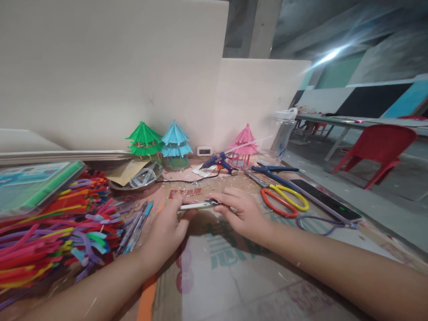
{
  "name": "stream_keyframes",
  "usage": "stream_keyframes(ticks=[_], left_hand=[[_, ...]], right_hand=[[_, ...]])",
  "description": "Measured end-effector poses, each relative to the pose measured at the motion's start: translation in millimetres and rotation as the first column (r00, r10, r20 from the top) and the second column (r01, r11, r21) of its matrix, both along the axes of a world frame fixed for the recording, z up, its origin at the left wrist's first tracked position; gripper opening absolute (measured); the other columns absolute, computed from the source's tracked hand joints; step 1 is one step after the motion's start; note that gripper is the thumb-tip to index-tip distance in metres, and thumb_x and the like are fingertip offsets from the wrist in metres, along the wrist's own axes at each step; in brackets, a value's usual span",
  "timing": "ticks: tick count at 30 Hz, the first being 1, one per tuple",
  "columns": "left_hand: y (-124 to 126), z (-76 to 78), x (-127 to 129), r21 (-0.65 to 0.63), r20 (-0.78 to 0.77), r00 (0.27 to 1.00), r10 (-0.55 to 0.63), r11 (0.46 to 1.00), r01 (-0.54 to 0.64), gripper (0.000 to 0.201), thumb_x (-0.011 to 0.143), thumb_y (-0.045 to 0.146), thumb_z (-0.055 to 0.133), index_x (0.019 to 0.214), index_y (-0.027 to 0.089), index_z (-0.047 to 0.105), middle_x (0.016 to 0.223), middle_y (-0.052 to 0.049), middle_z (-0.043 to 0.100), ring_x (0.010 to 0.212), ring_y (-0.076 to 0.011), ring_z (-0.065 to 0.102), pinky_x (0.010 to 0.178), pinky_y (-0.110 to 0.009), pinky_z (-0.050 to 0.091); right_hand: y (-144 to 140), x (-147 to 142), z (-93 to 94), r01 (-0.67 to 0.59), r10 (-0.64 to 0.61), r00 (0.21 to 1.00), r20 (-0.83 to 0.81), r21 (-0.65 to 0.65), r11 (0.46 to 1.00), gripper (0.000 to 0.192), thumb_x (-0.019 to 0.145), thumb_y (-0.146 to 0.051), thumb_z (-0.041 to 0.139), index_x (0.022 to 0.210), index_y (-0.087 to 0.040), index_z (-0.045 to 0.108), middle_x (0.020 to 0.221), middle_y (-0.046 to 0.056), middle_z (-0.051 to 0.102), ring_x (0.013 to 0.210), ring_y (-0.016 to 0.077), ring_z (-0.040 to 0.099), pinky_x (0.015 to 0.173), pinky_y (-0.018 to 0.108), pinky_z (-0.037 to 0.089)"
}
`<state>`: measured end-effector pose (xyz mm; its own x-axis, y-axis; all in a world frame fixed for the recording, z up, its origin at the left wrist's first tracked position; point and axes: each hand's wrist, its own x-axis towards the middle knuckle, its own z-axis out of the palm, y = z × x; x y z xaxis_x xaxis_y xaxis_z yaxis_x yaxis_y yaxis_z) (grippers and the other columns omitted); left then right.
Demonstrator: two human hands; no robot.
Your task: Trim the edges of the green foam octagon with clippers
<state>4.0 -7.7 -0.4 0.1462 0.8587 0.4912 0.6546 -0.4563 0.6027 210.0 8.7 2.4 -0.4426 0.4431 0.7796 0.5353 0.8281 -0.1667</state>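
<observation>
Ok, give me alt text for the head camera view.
Both hands, left hand and right hand, hold a slim white utility knife over a cardboard-covered table. Colourful pipe cleaners lie left; red-and-yellow-handled scissors right.

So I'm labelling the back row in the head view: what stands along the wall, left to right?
Green paper pavilion → blue paper pavilion → small white digital clock → blue glue gun → pink paper pavilion → clear water bottle.
</observation>
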Motion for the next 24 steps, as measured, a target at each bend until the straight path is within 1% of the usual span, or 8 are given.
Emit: stream_keyframes(ticks=[3,7,12,14,16,18,24], left_hand=[[0.7,0.9,0.5,-0.006,-0.042,0.997,-0.068,0.998,0.068,0.012,0.081,0.023,0.048,0.088,0.022,0.057,0.086,-0.002,0.066,0.085,-0.02,0.061,0.078,-0.033,0.047],[1.5,2.4,1.9,-0.005,-0.01,0.992,-0.125,0.992,0.125,0.011,0.083,0.022,0.045,0.086,0.021,0.055,0.087,-0.003,0.066,0.085,-0.0192,0.062,0.078,-0.032,0.047],[0.4,3.9,2.7,-0.002,-0.021,0.99,-0.136,0.991,0.136,0.011,0.084,0.022,0.044,0.086,0.02,0.055,0.086,-0.002,0.065,0.084,-0.0182,0.062,0.077,-0.031,0.047],[-0.1,3.5,2.3,-0.01,-0.033,0.993,-0.112,0.994,0.112,0.011,0.084,0.023,0.045,0.086,0.02,0.055,0.085,-0.002,0.065,0.082,-0.0182,0.061,0.077,-0.032,0.047],[-0.1,2.5,1.6,-0.03,-0.05,0.995,-0.083,0.996,0.081,0.011,0.085,0.025,0.046,0.088,0.02,0.055,0.086,-0.002,0.065,0.082,-0.0188,0.061,0.077,-0.033,0.047],[0.4,1.6,0.8,-0.036,-0.051,0.995,-0.087,0.996,0.085,0.011,0.085,0.025,0.046,0.089,0.02,0.055,0.087,-0.003,0.065,0.084,-0.0193,0.061,0.077,-0.033,0.047],[0.2,2.8,0.9,0.011,-0.076,0.993,-0.09,0.996,0.091,0.014,0.085,0.024,0.046,0.091,0.02,0.058,0.092,-0.004,0.068,0.09,-0.0204,0.062,0.081,-0.034,0.047]], right_hand=[[0.1,0.2,-0.1,-0.009,0.009,1.0,0.005,0.003,1.0,0.031,0.094,-0.03,0.043,0.105,-0.014,0.066,0.07,0.005,0.059,0.066,0.0163,0.053,0.059,0.027,0.042],[1.0,1.0,-0.3,-0.02,0.02,1.0,0.008,0.022,1.0,0.03,0.094,-0.031,0.043,0.104,-0.016,0.067,0.067,0.003,0.056,0.064,0.0154,0.051,0.058,0.026,0.041],[1.0,1.0,0.3,-0.036,0.036,0.999,0.002,0.057,0.998,0.03,0.095,-0.03,0.042,0.103,-0.016,0.067,0.063,0.001,0.053,0.061,0.0147,0.049,0.056,0.025,0.039],[0.6,0.8,0.5,-0.034,0.034,0.999,0.005,0.06,0.998,0.03,0.095,-0.031,0.042,0.103,-0.017,0.067,0.063,0.002,0.053,0.062,0.0149,0.049,0.056,0.025,0.039],[0.1,0.6,0.6,-0.028,0.028,1.0,0.004,0.048,0.998,0.031,0.095,-0.031,0.042,0.102,-0.016,0.068,0.064,0.002,0.054,0.062,0.015,0.05,0.056,0.025,0.039],[-0.4,0.5,0.8,-0.022,0.022,1.0,-0.007,0.024,0.999,0.031,0.094,-0.031,0.042,0.103,-0.015,0.067,0.064,0.002,0.054,0.062,0.0153,0.05,0.056,0.026,0.04],[-1.8,0.1,1.3,-0.033,0.033,0.999,-0.003,0.004,0.999,0.031,0.094,-0.031,0.042,0.107,-0.015,0.065,0.068,0.003,0.057,0.065,0.0157,0.051,0.059,0.026,0.041]])
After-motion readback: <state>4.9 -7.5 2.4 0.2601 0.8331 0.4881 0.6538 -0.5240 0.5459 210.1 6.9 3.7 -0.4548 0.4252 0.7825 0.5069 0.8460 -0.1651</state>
